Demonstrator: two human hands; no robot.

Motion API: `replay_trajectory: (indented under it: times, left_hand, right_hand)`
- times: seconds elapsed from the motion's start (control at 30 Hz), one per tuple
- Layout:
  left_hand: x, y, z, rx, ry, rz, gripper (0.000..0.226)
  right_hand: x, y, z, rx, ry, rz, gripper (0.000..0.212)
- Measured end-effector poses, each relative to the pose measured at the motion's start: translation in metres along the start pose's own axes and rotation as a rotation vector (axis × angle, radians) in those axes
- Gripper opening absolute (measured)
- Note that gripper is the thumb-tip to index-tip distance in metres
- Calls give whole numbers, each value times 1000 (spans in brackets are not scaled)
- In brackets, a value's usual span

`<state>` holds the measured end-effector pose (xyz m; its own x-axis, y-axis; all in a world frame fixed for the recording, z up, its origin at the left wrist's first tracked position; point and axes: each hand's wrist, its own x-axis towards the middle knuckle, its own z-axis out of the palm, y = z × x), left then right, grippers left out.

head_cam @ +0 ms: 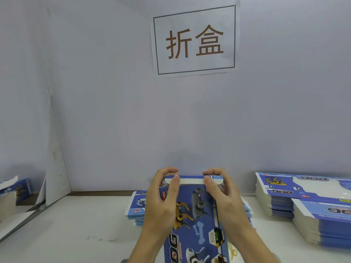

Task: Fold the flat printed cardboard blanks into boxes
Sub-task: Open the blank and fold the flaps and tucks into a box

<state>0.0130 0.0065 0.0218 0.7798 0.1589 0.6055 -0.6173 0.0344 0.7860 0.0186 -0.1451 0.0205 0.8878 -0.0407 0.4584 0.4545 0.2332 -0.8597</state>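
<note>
While thumbs press its white flap, blue box [193, 215] between left hand [161, 202] and right hand [226, 200], fingers grasping its far end.

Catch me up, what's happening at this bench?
A person is folding a blue printed box. Both hands grip its far end, the left hand and right hand pressing thumbs on the white flap. Flat blanks wait in a stack behind it and in taller stacks at right.

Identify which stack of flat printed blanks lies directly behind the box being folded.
The low stack at centre, partly hidden by both hands; the taller stacks sit far right.
</note>
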Motion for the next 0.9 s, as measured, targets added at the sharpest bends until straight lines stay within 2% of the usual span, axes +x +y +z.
replay_trajectory:
  times: [0.13,0.23,0.3,0.37,0.4,0.47,0.53,0.63,0.67,0.7,0.77,0.8,0.83,0.87,0.9]
  left_hand:
    - [1,3,3,31,-10,28,15]
    - [2,6,-3,-39,-126,-109,20]
    - [4,7,-17,-42,-346,-230,55]
    - [5,9,-31,89,-633,-391,93]
    - [5,8,-36,186,-730,-448,103]
    - [7,5,-44,321,-765,-497,107]
    - [11,8,-50,318,-727,-494,102]
    - [18,15,-65,268,-692,-346,97]
    - [21,18,-70,248,-611,-257,90]
    - [26,23,-75,231,-462,-153,82]
    - [39,34,-94,92,-26,29,72]
    - [46,37,-108,-23,159,55,69]
    - [49,38,-121,-52,257,41,74]
    - [51,39,-132,23,280,-27,92]
    - [51,38,-140,172,235,-138,108]
  right_hand:
    - [1,1,4,-13,40,-27,29]
    - [3,2,1,0,73,-28,31]
    - [4,1,0,36,116,8,41]
    - [5,-1,-5,102,209,33,48]
    - [6,-2,-10,147,257,40,47]
    - [6,-5,-22,286,301,99,44]
    - [4,-6,-38,408,330,190,44]
    - [3,-6,-57,459,430,247,41]
    - [3,-5,-59,469,457,256,40]
    - [3,-5,-60,474,477,262,40]
    - [3,-3,-58,462,503,274,39]
    - [3,-3,-55,445,505,280,37]
    - [3,-2,-52,419,499,284,34]
    - [3,-1,-48,385,487,288,30]
    - [4,1,-45,340,472,291,27]
